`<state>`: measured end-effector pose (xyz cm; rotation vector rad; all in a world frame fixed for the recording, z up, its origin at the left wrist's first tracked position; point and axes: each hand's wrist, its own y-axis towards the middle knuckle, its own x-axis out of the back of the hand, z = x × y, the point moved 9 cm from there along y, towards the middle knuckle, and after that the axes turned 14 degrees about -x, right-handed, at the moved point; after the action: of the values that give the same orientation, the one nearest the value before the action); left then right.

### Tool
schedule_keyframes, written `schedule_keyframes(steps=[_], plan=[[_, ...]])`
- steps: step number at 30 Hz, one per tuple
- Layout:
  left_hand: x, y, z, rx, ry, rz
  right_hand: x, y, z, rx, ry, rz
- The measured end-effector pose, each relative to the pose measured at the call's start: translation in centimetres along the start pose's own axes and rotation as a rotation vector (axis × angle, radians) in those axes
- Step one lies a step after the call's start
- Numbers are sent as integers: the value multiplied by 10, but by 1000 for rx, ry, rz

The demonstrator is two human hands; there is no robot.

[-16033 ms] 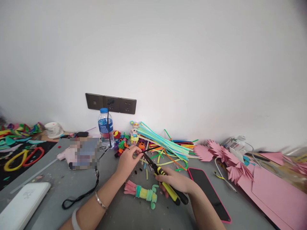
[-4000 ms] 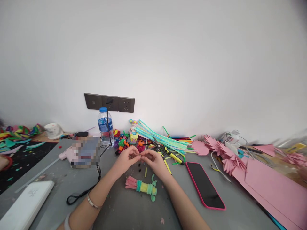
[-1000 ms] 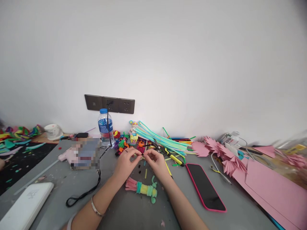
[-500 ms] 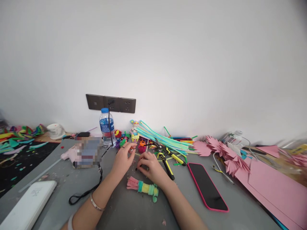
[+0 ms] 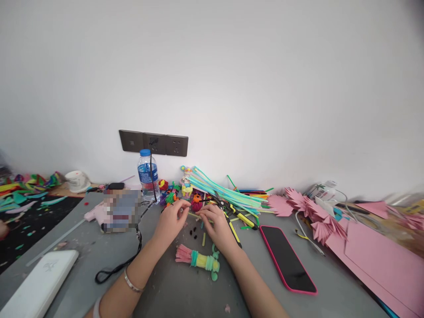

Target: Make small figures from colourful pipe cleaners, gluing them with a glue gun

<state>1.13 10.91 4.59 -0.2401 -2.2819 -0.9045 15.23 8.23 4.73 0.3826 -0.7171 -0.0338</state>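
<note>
My left hand (image 5: 172, 219) is raised over the middle of the desk, thumb and fingertips drawn together. My right hand (image 5: 216, 224) faces it a short way off, its fingers bent and pinched. Whatever either hand holds is too small to make out. Between and below them lie several small black pieces (image 5: 193, 232) and a short yellow-green strip (image 5: 203, 239). Nearer me rests a pipe-cleaner figure (image 5: 200, 260) in pink, teal and yellow, lying on its side. Black-and-yellow pliers (image 5: 245, 219) lie just behind my right hand, partly covered by it.
A bundle of pastel pipe cleaners (image 5: 228, 191) lies behind, beside a small doll-like figure (image 5: 187, 183). A water bottle (image 5: 148, 175) stands left of it. A phone (image 5: 287, 259) and pink paper (image 5: 380, 260) are right; a white power bank (image 5: 41, 282) is left. Another person's hand (image 5: 3, 230) shows at the left edge.
My right hand has moved up and away from me, uncovering the small black pieces and the strip. My left hand has barely shifted. Another person's hand has appeared at the left edge.
</note>
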Motion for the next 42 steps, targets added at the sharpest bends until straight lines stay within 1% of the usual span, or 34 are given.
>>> schedule_keyframes(steps=[4, 7, 9, 12, 17, 23, 26, 29, 31, 32, 35, 37, 39, 42], plan=[[-11, -2, -15, -7, -123, 284, 8, 2, -5, -30, 77, -34], [-22, -12, -23, -13, -249, 510, 13, 3, -7, -51, 111, -58], [-26, -19, -25, -14, -259, 613, 16, 3, -6, -59, 126, -71], [-31, -27, -26, -6, -238, 703, 18, 3, -5, -58, 134, -77], [-40, -40, -27, 48, -203, 836, 19, 4, -4, -63, 117, -72], [-41, -43, -28, 63, -216, 884, 23, 4, -2, -55, 101, -82], [-36, -39, -31, 55, -292, 858, 28, 4, -5, -54, 143, -109], [-27, -29, -38, 17, -395, 769, 34, 6, -13, -82, 226, -148], [-18, -19, -41, 13, -468, 647, 37, 7, -19, -120, 286, -173], [-13, -13, -41, 26, -514, 563, 38, 7, -22, -141, 310, -180], [-2, -1, -33, 96, -709, 275, 40, 7, -26, -183, 348, -196], [-2, 1, -26, 147, -845, 147, 38, 7, -27, -190, 347, -195], [-4, 0, -17, 205, -911, 81, 34, 7, -27, -187, 342, -178], [-4, -2, -3, 279, -943, -6, 28, 6, -29, -180, 328, -143]])
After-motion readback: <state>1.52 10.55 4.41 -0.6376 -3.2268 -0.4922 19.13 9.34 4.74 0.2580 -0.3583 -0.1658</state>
